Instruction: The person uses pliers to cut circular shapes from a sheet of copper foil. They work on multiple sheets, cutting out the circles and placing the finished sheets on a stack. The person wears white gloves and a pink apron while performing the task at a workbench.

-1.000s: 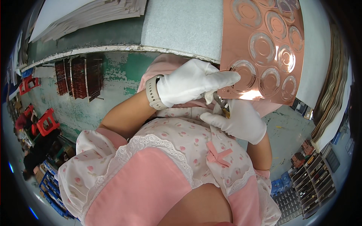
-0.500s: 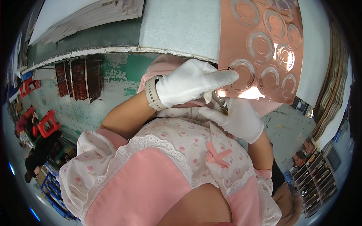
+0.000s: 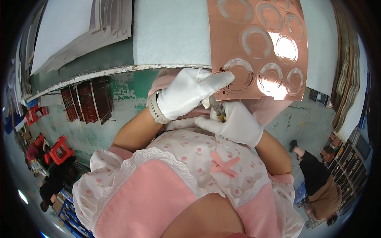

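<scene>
Sheet (image 3: pixel 228 43): copper-coloured, glossy, at the upper right of the frame. It is stamped with ringed circles, with bright glare over some of them. Its upper part lies over the white pad (image 3: pixel 171 33) on the bench (image 3: pixel 97 55); its lower end projects past the bench edge. Small dark holes show near its lower left corner.

Left hand (image 3: pixel 184 93): white-gloved, at the centre of the frame, fingers closed on the sheet's lower left corner, one finger extended along its upper face. A pale watch (image 3: pixel 158 109) is on the wrist.

Right hand (image 3: pixel 240 125): white-gloved, just below the sheet's lower edge, fingers wrapped around a tool (image 3: pixel 218 109). The tool has a metal head and some yellow at the handle; it appears to be pliers or a cutter, though the gloves cover much of it. Its head points up toward the held corner; contact with the sheet cannot be confirmed.

Surroundings: paper stack (image 3: pixel 75 27) at upper left; dark red rack (image 3: pixel 91 101) below it; red stool (image 3: pixel 61 150) at lower left; one other person (image 3: pixel 321 184) at lower right, beside shelving (image 3: pixel 347 164).
</scene>
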`<state>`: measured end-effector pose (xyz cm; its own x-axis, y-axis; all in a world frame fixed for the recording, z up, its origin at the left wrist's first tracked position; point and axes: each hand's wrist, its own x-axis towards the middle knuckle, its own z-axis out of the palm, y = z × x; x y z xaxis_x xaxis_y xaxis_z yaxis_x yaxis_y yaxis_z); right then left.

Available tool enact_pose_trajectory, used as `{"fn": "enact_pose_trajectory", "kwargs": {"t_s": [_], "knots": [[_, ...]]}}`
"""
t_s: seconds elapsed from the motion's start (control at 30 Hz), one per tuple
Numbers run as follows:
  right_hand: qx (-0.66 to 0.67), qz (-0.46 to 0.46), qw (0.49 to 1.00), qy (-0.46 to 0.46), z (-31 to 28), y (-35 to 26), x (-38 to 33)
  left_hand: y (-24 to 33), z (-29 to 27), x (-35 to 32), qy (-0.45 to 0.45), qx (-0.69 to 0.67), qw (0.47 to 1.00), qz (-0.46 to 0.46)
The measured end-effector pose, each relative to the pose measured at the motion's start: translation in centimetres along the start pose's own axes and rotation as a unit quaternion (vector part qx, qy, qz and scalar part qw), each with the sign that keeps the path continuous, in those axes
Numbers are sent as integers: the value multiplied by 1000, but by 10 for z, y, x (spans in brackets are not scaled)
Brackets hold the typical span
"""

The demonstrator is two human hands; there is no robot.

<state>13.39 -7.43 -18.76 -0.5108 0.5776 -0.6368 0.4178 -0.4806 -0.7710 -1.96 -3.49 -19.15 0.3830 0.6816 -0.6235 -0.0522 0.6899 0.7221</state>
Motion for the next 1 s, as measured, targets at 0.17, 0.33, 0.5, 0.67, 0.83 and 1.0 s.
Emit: {"fn": "enact_pose_trajectory", "kwargs": {"t_s": [0.17, 0.33, 0.5, 0.67, 0.83, 1.0], "knots": [[-13, -22, 999, 41, 5, 5, -2, 3, 6, -2, 16, -22, 1000, -11], [-297, -94, 929, 201, 15, 15, -3, 7, 10, -4, 28, -16, 999, -31], [-462, -181, 859, 126, 13, 24, -3, -1, 7, -2, 40, -12, 999, 4], [-190, -43, 977, 85, 8, 23, -9, 3, 5, -4, 31, -7, 999, 1], [340, 7, 904, 258, 14, 68, -27, -13, 11, -12, 52, 125, 990, 30], [338, -25, 897, 285, 21, 92, -36, -26, 9, -25, 195, 123, 959, 162]]}}
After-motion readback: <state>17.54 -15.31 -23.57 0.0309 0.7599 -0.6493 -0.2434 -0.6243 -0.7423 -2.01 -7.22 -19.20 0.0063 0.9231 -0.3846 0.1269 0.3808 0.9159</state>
